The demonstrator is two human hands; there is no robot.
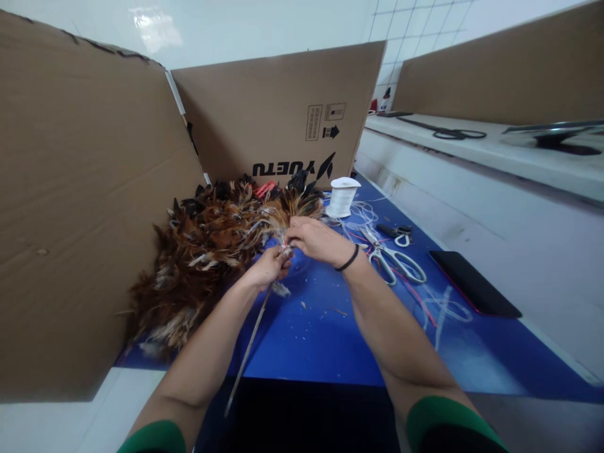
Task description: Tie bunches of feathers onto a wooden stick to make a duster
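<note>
My left hand (265, 270) is closed around the upper part of a thin stick (248, 349), which slants down past the table's front edge. Fluffy brown and dark feathers (297, 204) fan out just beyond my fingers, apparently at the stick's top end. My right hand (318, 241), with a black band on the wrist, pinches at the base of these feathers, close against the left fingertips. A bit of red and white shows between the hands; what exactly the right fingers grip is hidden. To the left lies a large heap of brown feathers (212, 233).
A white spool (343, 198) stands behind my right hand. White-handled scissors (394, 258), small black-handled snippers (394, 231), loose clear and red strands, and a black phone (474, 283) lie on the blue table (311, 352). Cardboard panels (264, 119) wall the left and back.
</note>
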